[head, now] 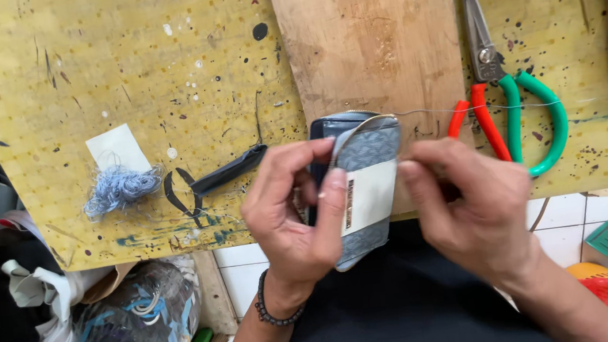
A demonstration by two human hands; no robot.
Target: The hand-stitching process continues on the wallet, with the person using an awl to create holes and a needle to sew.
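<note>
Left hand: my left hand (290, 220) is curled shut around the wallet (364, 188), thumb pressed on its pale band, fingers wrapped behind its left edge; a dark bead bracelet (272, 309) sits on that wrist.
Right hand: my right hand (469, 211) is pinched nearly closed at the wallet's right edge; thumb and forefinger seem to grip a thread (504, 106), though the pinch itself is hidden by my fingers, so I cannot say for sure.
Wallet: small, grey-blue with a patterned face, held upright between both hands over the near edge of the yellow bench (127, 76); its top overlaps the wooden board (369, 33).
Thread: a thin pale line runs from the wallet's top rightward across the shears (506, 94).
Shears: red and green handles, blades pointing away from me, lying just right of the board.
Left of the bench: a tangle of blue thread (121, 188) beside a white paper scrap (117, 147); a dark strap (227, 172) lies near my left hand.
</note>
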